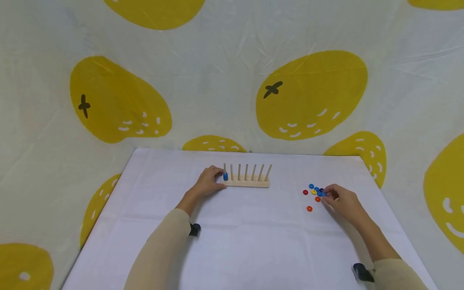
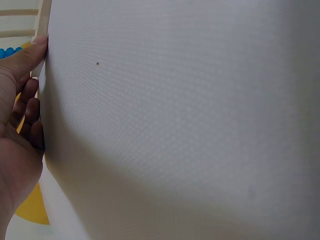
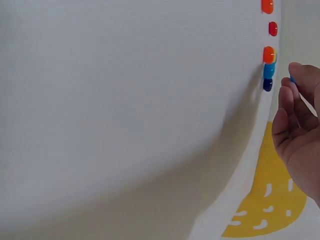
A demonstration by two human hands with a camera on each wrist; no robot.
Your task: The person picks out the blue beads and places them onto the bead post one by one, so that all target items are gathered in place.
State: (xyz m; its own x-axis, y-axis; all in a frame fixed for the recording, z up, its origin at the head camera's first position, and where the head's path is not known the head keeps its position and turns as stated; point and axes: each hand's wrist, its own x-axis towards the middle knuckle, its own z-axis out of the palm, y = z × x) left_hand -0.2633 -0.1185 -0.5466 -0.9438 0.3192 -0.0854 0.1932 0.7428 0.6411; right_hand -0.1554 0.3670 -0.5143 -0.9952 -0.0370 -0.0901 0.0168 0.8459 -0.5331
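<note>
Toward twelve o'clock on the white cloth-covered table (image 1: 253, 245) stands a pale wooden peg board (image 1: 250, 185) with seven upright pegs, its peg at the nine o'clock end carrying a short stack of round blue beads (image 1: 225, 177). At that same end, the person's left hand (image 1: 207, 182) grips the board, thumb against the near edge. Over at two o'clock on the table, the right hand (image 1: 342, 200) pinches one small blue bead (image 3: 292, 79) between thumb and forefinger. Just beside those fingertips lie loose glossy beads: a yellow ring-shaped one (image 1: 313, 192), a red one (image 1: 305, 192) at its nine o'clock, a dark blue one (image 1: 321, 189) near its two o'clock, lighter blue ones close by, and two orange ones, the farther (image 1: 309, 208) toward seven o'clock.
</note>
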